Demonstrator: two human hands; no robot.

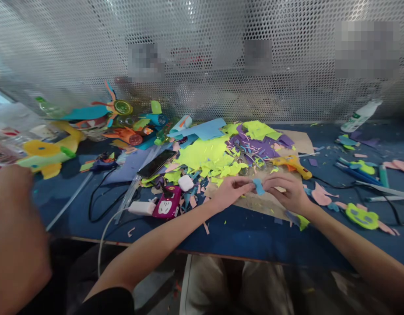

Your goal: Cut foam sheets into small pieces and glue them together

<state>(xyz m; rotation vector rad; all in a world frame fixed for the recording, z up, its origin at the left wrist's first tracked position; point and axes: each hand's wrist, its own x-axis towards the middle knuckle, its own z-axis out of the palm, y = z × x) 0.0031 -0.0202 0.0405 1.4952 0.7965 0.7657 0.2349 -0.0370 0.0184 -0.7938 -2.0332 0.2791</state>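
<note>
A small light-blue piece of craft foam or paper (pixel 258 187) is pinched between my two hands above the brown board (pixel 267 205). My left hand (pixel 233 191) is closed on its left side, thumb and fingers together. From the other side my right hand (pixel 287 191) grips it with the fingertips, curled round its right edge. Just beyond the right hand lies a yellow glue gun (pixel 293 165). A pair of scissors (pixel 254 159) rests on the purple scraps (pixel 270 145) behind the hands. Yellow-green sheets (pixel 203 154) are heaped to the left of them.
A black phone (pixel 156 162), a magenta power adapter (pixel 168 203) with a cable, and a white earbud case (pixel 185 183) lie to the left. Bottle models (pixel 93 116) stand farther back. Another person's arm (pixel 18 236) reaches in at left. A white bottle (pixel 361 116) leans at right.
</note>
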